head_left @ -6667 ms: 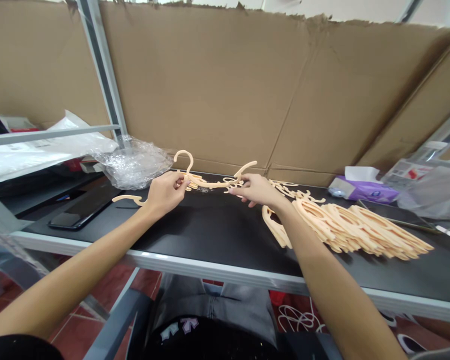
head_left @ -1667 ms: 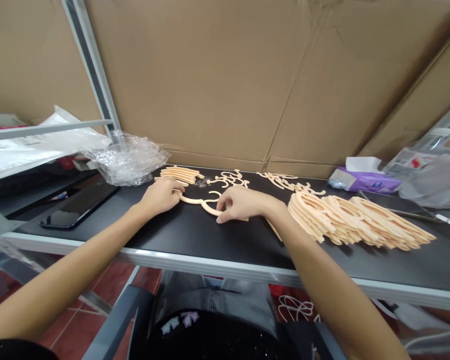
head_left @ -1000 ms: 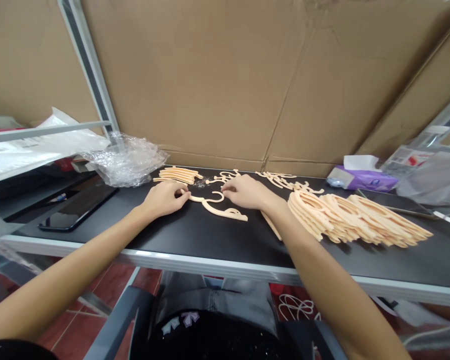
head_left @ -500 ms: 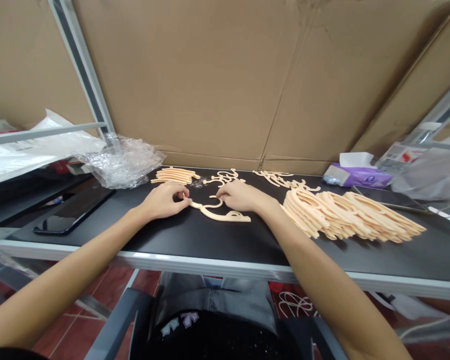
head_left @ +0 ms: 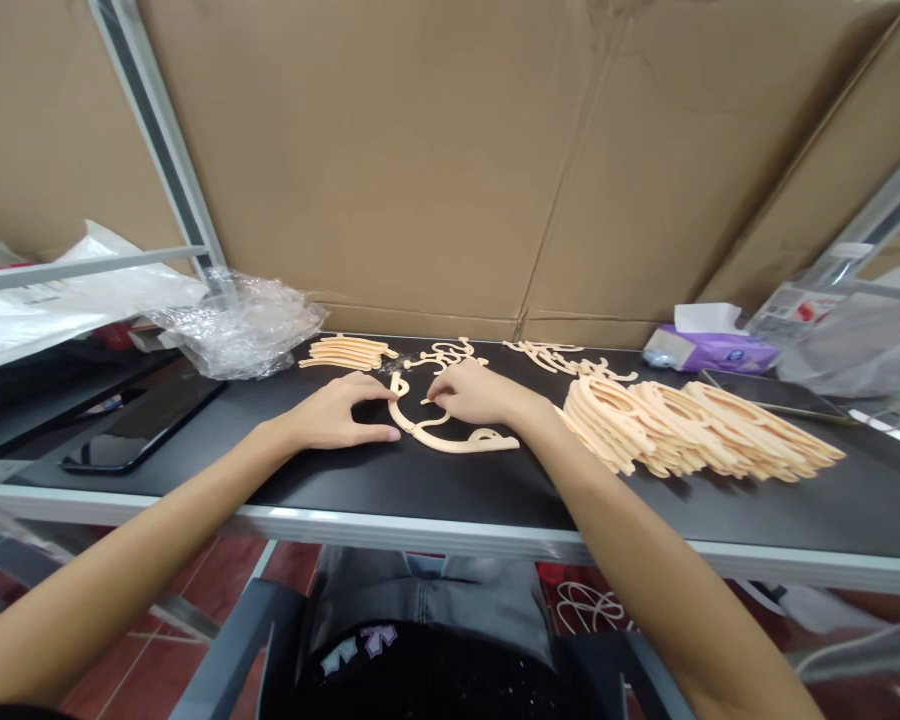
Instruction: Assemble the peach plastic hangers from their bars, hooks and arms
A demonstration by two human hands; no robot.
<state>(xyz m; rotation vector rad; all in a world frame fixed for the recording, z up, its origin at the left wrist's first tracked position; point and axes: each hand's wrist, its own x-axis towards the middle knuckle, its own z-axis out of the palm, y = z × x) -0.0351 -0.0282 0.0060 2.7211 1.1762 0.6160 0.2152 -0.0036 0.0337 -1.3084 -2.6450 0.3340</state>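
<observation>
A peach plastic hanger [head_left: 454,441] lies flat on the black table [head_left: 435,490] between my hands. My right hand [head_left: 471,392] rests on its hook part, with the fingertips curled and pinched on the thin hook. My left hand [head_left: 336,416] lies on the table just left of the hanger. Its thumb and fingers are spread and hold nothing, and the index tip is close to the hanger's left end. A long fanned stack of the same hangers [head_left: 690,430] lies right of my right wrist.
Along the back lie a small pile of curved peach strips [head_left: 349,352] and loose hook pieces [head_left: 450,355]. Crumpled clear plastic [head_left: 240,325] and a dark phone [head_left: 142,425] lie at the left. A purple tissue pack [head_left: 709,346] sits at the right, and a cardboard wall [head_left: 450,160] stands behind.
My left hand has let go of the hanger's end and spread open. The hanger has swung and slid a little to the right under my right hand.
</observation>
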